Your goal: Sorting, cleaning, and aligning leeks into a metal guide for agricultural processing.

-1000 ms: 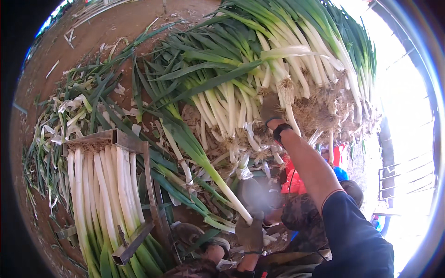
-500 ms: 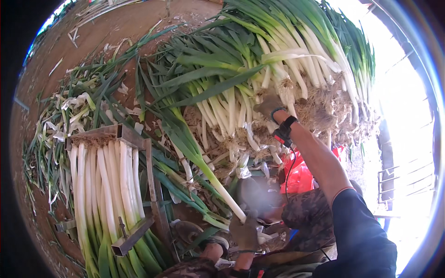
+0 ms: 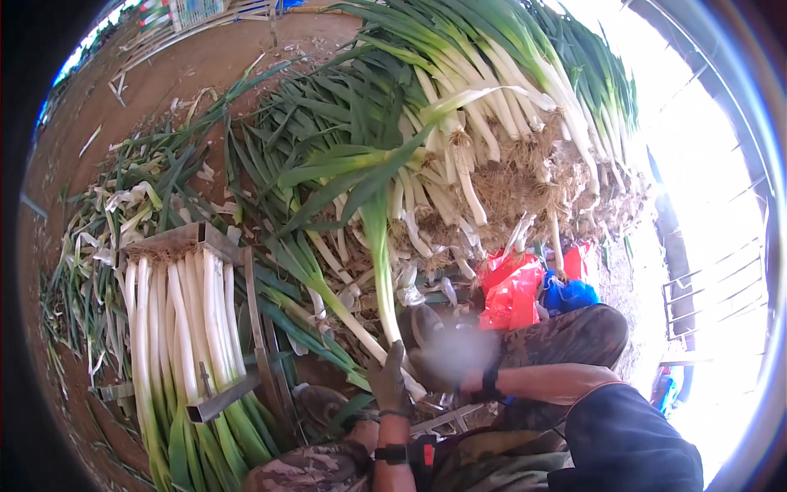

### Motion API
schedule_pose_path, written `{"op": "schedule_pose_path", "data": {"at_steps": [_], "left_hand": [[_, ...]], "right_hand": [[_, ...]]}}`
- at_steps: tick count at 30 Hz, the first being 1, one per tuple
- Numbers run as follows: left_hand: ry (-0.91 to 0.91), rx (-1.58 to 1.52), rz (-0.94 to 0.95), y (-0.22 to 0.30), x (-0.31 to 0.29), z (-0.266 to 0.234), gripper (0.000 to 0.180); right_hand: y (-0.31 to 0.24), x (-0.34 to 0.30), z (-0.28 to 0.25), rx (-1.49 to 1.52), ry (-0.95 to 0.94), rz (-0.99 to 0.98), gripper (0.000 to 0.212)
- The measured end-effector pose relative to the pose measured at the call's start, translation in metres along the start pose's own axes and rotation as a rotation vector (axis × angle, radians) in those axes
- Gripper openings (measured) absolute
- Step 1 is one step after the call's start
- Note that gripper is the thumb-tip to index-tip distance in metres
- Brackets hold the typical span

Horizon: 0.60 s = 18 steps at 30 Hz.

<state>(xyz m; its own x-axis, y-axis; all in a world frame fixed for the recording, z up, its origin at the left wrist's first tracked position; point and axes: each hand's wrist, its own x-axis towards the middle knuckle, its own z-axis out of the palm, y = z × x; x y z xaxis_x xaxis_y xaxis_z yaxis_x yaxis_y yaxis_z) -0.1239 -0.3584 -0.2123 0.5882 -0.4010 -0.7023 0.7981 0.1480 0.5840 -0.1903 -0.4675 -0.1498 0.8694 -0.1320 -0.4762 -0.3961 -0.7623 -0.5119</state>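
My left hand (image 3: 390,382), in a dark glove, is closed round the pale lower stalk of a long green onion (image 3: 379,246), whose leaves stretch away over the pile. A second green onion (image 3: 348,322) slants beneath, its white end reaching past that hand. My right hand (image 3: 469,380) is close by on the right, its forearm crossing from the right; a hazy blurred patch hides its fingers, so its grip cannot be made out. Beyond lies a big heap of green onions (image 3: 443,135) with rooty, soil-covered ends.
At the left a metal frame (image 3: 261,328) holds a row of peeled green onions (image 3: 193,320). Stripped leaves (image 3: 123,209) litter the ground behind it. A red plastic bag (image 3: 510,291) and a blue bundle (image 3: 568,293) lie beside my knee.
My right hand has come back from the heap to beside my left hand. A second green onion now stands up next to the slanting one. The view has shifted slightly.
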Motion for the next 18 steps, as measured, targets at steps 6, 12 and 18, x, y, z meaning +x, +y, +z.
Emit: {"op": "schedule_pose_path", "data": {"at_steps": [6, 12, 18], "left_hand": [[-0.196, -0.109, -0.211, -0.062, 0.0, -0.033, 0.03], [-0.384, -0.139, -0.102, -0.046, 0.002, -0.043, 0.029], [-0.164, 0.124, -0.012, -0.058, 0.03, -0.067, 0.026]], "right_hand": [[0.067, -0.037, 0.096, -0.215, -0.204, -0.26, 0.019], [0.148, 0.04, -0.024, -0.17, 0.18, 0.182, 0.026], [0.261, 0.077, -0.097, -0.317, 0.935, 0.349, 0.044]]}}
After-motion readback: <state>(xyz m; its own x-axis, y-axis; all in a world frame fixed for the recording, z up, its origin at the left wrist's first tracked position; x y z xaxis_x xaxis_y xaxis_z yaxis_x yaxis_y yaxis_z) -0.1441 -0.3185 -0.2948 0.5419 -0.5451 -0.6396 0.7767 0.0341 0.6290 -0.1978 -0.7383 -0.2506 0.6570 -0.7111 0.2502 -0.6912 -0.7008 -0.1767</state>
